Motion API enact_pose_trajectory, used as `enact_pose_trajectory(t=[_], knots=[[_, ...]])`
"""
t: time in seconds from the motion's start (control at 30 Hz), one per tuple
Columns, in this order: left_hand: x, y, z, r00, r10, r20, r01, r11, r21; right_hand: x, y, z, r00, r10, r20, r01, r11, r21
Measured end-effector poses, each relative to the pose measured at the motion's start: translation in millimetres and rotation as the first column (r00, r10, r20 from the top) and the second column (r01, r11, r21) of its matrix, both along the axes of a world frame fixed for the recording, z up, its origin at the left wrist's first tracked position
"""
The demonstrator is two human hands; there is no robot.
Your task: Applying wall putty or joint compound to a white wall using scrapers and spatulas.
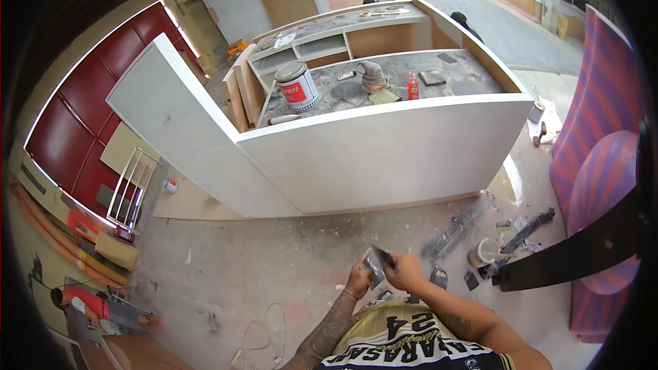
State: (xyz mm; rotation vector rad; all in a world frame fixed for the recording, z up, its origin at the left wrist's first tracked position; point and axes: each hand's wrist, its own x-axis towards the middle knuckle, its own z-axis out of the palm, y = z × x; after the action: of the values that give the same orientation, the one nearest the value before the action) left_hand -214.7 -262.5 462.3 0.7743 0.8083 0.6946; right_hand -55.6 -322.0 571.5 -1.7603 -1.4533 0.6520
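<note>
Close in front of my body, my left hand (358,279) and my right hand (406,273) are closed on a sheet of dark grey sandpaper (376,265), one at either side of it. The sheet looks bent or folded, with a lighter patch facing up. Beyond my hands stands a white-painted counter (384,157). On its grey-smeared top are a paint can (298,87) with a red and white label, a small red bottle (412,86), a dark block (432,78) and a crumpled grey roll (372,74).
An open can (485,251) stands on the floor at right, near dark plastic wrap and scraps. A black beam (569,243) and a purple striped panel (603,144) border the right side. Cable (274,325) lies at lower left. Another person (89,305) is at far lower left.
</note>
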Motion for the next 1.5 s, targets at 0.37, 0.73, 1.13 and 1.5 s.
enact_pose_trajectory(t=[0.37, 0.73, 1.13, 1.5], knots=[[7.8, 12.8, -23.6, 0.991, -0.101, -0.088, 0.129, 0.901, 0.415, -0.5, 8.9, -40.6, 0.998, 0.018, 0.066, -0.025, 0.994, 0.107], [30.3, -17.5, 86.2, 0.882, 0.439, -0.17, 0.068, 0.238, 0.969, 91.5, 17.3, -61.6, -0.727, -0.398, -0.56, -0.211, 0.905, -0.369], [34.4, -1.2, 91.5, 0.942, 0.301, -0.15, 0.168, -0.034, 0.985, 66.2, -4.8, -51.2, -0.563, -0.491, -0.665, -0.325, 0.871, -0.368], [16.0, 31.8, 62.1, 0.782, 0.506, -0.365, -0.101, 0.679, 0.727, 61.1, 9.6, 16.4, 0.15, -0.337, -0.929, 0.398, 0.881, -0.256]])
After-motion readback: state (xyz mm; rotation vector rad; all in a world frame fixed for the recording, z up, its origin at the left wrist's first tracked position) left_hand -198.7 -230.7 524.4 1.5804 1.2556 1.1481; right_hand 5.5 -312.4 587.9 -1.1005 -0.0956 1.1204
